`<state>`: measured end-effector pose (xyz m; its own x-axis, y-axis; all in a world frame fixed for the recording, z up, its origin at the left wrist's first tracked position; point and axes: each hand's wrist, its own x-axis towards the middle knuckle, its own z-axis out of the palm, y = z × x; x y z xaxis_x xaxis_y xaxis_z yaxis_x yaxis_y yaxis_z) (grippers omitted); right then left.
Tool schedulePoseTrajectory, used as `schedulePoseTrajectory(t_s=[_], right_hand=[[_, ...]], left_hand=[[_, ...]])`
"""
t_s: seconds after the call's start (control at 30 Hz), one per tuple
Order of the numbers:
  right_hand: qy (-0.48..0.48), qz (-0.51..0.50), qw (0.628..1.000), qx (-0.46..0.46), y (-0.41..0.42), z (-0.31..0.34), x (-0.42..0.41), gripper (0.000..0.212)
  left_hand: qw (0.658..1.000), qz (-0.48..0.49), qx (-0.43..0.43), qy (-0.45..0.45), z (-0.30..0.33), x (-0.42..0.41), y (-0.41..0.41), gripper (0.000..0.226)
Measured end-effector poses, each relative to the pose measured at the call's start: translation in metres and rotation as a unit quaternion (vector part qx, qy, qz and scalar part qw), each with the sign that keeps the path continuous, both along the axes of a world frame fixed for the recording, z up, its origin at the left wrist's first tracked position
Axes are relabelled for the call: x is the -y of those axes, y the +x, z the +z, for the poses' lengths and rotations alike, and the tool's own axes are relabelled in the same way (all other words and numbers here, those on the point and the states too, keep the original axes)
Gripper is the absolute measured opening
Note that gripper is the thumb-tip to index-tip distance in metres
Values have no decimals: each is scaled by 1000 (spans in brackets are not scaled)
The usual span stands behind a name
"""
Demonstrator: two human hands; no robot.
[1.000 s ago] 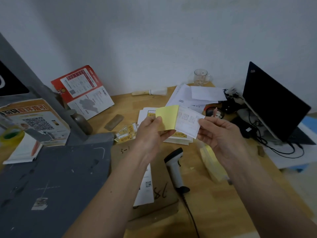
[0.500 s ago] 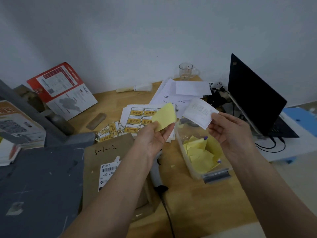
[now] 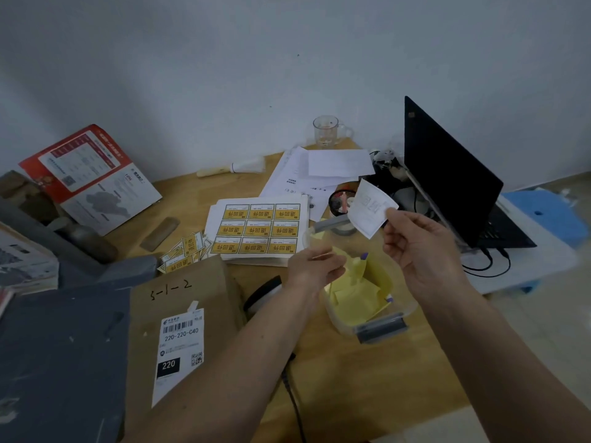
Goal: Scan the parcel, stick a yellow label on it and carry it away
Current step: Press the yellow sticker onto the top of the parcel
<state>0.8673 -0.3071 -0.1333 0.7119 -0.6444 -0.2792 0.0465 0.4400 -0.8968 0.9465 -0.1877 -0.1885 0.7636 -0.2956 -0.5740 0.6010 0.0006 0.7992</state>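
Since half a second ago, my left hand (image 3: 315, 266) has dropped from chest height to the rim of the clear tub (image 3: 383, 327) of yellow slips (image 3: 361, 292); its fingers look pinched, but blur hides whether anything is between them. My right hand (image 3: 422, 251) pinches a white label (image 3: 371, 207) above the tub. I see the parcel (image 3: 179, 314) flat on the table (image 3: 367, 378), left of the tub, with the scanner (image 3: 263, 290) between them.

Single head-worn wide-angle view, looking forward and down, close over wooden desk (image 3: 198, 199), facing wall (image 3: 256, 59)
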Motion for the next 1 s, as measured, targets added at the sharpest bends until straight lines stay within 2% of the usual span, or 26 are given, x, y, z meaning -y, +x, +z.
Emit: schedulePoseTrajectory(t_s=[0.07, 0.1, 0.13, 0.17, 0.2, 0.27, 0.33, 0.4, 0.47, 0.63, 0.8, 0.9, 0.93, 1.0], right_hand=[[-6, 0, 1000, -11, 1, -2, 0, 12], [-8, 0, 1000, -16, 1, -3, 0, 11], [-10, -1, 1000, -20, 2, -4, 0, 11], [-10, -2, 1000, -23, 4, -4, -1, 11], [-8, 0, 1000, -26, 5, -5, -3, 11], [1, 11, 999, -33, 10, -6, -9, 12], [14, 33, 999, -37, 16, -5, -20, 14], [28, 55, 998, -31, 22, -3, -32, 16], [32, 73, 996, -31, 27, -2, -45, 17], [35, 102, 993, -41, 39, 1, -77, 22], [50, 129, 988, -62, 51, 0, -113, 16], [68, 130, 986, -81, 60, 6, -135, 19], [79, 131, 985, -80, 63, 8, -141, 19], [96, 133, 984, -61, 68, 14, -153, 16]], left_hand=[[998, -25, 44, 25, 5, 2, -3, 51], [993, -34, 87, 66, 7, 3, -5, 53], [981, -33, 150, 119, 10, 4, -7, 55], [954, -24, 238, 180, 12, 4, -9, 57], [911, -13, 339, 236, 13, 2, -11, 60], [791, -10, 525, 315, 16, -4, -13, 65], [682, -4, 633, 366, 15, -12, -10, 67], [626, 14, 673, 393, 16, -21, -7, 60], [596, 29, 692, 408, 17, -30, -4, 44], [575, 62, 699, 420, 20, -63, 0, 11], [583, 78, 674, 447, 21, -105, 8, 13], [616, 91, 633, 460, 15, -131, 15, 12], [639, 101, 606, 462, 16, -139, 17, 14], [718, 119, 522, 445, 29, -154, 18, 18]])
